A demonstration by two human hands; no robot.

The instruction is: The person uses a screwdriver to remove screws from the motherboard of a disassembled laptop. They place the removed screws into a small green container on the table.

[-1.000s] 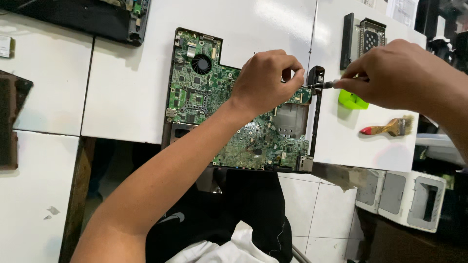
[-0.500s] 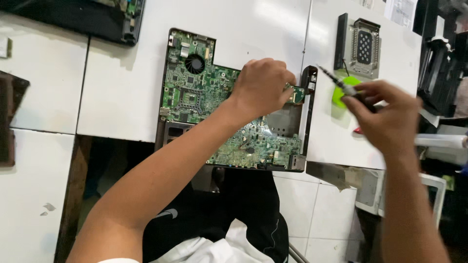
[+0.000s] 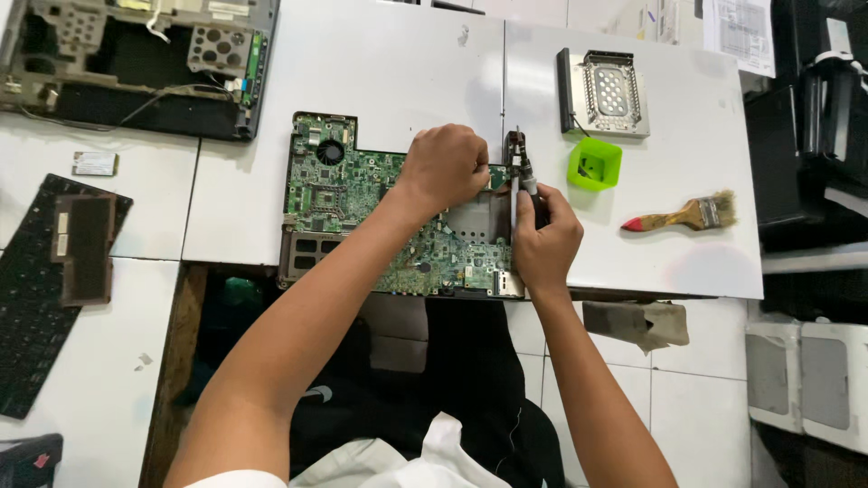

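Under both hands the white counter (image 3: 398, 72) carries a green laptop circuit board (image 3: 362, 194), lying flat and reaching out leftward from them. The left hand (image 3: 445, 167) rests curled on the board's upper right part, fingers folded down; what they pinch, if anything, is hidden. The right hand (image 3: 545, 239) is closed around a screwdriver (image 3: 524, 176) held upright at the board's right edge. Just right of that hand sits a small green tray (image 3: 594, 164), with a paintbrush (image 3: 680, 215) farther right.
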